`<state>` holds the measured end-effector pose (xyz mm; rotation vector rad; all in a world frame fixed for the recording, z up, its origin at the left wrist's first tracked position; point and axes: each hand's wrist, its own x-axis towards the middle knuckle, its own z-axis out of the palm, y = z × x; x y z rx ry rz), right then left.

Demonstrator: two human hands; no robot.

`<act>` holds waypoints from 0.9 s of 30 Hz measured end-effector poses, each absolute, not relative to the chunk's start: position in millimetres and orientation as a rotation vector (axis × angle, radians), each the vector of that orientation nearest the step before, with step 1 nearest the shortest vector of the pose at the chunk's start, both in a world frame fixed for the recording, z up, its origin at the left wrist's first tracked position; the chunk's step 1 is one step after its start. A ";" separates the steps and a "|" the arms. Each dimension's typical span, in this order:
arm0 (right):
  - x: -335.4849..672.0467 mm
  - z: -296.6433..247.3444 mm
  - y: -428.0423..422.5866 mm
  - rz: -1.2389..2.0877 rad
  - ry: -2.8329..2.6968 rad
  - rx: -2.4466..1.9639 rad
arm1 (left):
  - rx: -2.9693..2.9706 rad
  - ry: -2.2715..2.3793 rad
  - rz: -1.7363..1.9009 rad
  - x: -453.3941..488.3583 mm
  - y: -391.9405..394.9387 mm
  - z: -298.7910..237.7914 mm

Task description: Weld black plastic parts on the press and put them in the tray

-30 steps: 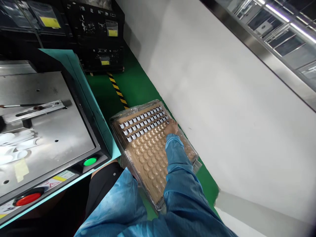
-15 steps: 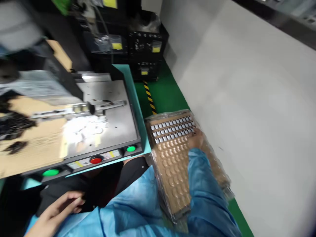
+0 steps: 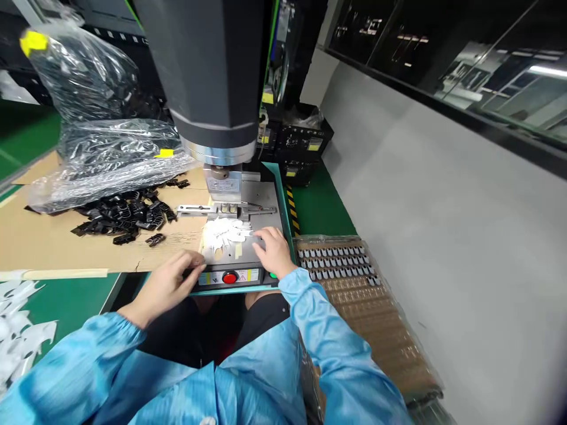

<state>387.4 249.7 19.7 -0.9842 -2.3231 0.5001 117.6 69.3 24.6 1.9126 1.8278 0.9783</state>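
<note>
My left hand (image 3: 170,283) is at the front left corner of the press bed, thumb and fingertips pinched close together; anything between them is too small to make out. My right hand (image 3: 275,255) reaches over the metal bed (image 3: 266,195), thumb and forefinger apart at the right edge of a pile of thin white pieces (image 3: 224,233). Behind the pile is a metal fixture (image 3: 228,211) under the machine's head (image 3: 221,183). Between my hands sits a red button (image 3: 230,277). A green button (image 3: 271,275) shows partly below my right wrist.
Small black plastic parts (image 3: 128,215) lie heaped on cardboard (image 3: 39,242) at left, before clear plastic bags (image 3: 101,130). More white pieces (image 3: 22,324) are at lower left. At right stands a brown tray (image 3: 367,330) with rows of grey-white parts (image 3: 334,262). A grey wall (image 3: 425,206) rises beyond.
My right hand has left the tray and come over to the white pile. My left hand has risen from my lap to the press's front edge. Another part sits in the tray's fourth row.
</note>
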 end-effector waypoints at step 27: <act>360.5 5.6 239.6 0.457 -2.119 -1.247 | 1.811 1.691 1.329 104.8 120.6 -9.5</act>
